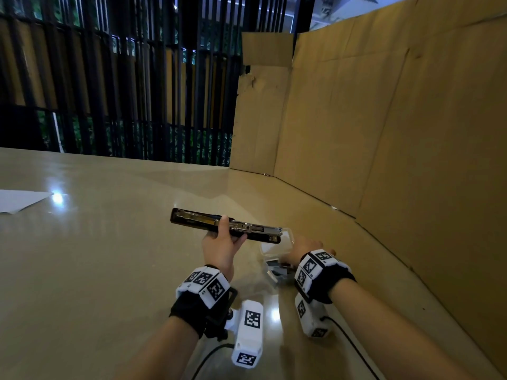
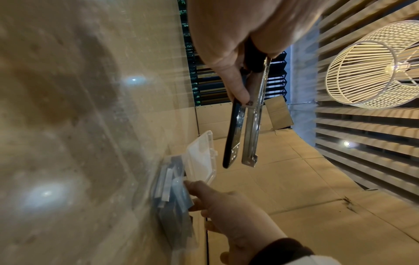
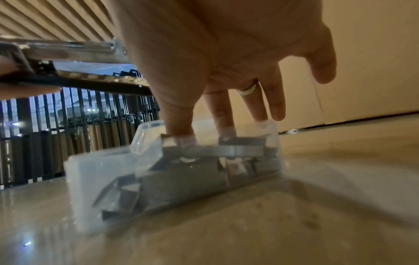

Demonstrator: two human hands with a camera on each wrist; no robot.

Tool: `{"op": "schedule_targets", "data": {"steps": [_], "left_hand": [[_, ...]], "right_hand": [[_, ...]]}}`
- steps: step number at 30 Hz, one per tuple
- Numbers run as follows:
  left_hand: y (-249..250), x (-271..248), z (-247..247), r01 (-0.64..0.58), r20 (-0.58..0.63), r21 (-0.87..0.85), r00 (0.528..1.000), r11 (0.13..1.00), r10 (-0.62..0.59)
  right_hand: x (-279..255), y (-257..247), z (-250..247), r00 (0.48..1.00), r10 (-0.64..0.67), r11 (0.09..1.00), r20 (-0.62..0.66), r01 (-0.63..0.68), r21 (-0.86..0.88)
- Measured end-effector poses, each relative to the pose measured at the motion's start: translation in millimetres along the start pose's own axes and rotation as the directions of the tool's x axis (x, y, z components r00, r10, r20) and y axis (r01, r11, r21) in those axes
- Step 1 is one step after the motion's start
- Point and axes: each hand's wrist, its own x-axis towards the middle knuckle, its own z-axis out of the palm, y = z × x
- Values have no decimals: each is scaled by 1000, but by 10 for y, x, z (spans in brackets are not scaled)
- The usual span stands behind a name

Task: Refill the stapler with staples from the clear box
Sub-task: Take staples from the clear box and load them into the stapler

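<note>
My left hand [image 1: 229, 234] grips the black stapler [image 1: 192, 218] around its middle and holds it level above the table. The stapler is swung open, so its metal magazine [image 2: 250, 136] lies bare beside the black base [image 2: 231, 139]. Just right of it sits the clear box [image 3: 108, 172] on the table, its lid [image 2: 201, 154] standing up. Grey staple strips [image 3: 181, 179] fill the box. My right hand [image 3: 204, 138] reaches down into it. Thumb and forefinger pinch one strip [image 3: 240, 149] near the top of the pile. The stapler's front end hangs over the box [image 1: 274, 249].
Tall cardboard panels [image 1: 384, 119] wall off the right side and the far right corner. A white sheet of paper [image 1: 19, 200] lies at the far left of the glossy beige table [image 1: 109, 256]. Black vertical bars [image 1: 123, 91] stand beyond the table's far edge.
</note>
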Motion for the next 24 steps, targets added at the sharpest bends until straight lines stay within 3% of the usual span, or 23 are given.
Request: {"op": "schedule_targets", "data": {"steps": [7,14,16,18,21,24], "left_hand": [[14,-3,8,2,-5,3,1000,1000,-2],[73,6,14,-4,11,-18,1000,1000,5],[67,21,3,-13,-2,-17,1000,1000,13],[48,33,-10,-17,-17,-11,1000,1000,17],[32,38,-16,-10,-27,-16,1000,1000,10],[23,42,-19,-1,-32,-14,999,1000,1]], "right_hand": [[-29,-96,30,999,0,996,-43,-4,-86],[-39,21,-129,999,-33,998,-43,35,46],[-76,104,-202,992,-122,970,-25,124,208],[-146,184,-268,966,-244,906,-90,260,334],[-325,233,-360,884,-380,810,-272,460,363],[-389,262,-337,851,-412,732,-327,522,437]]}}
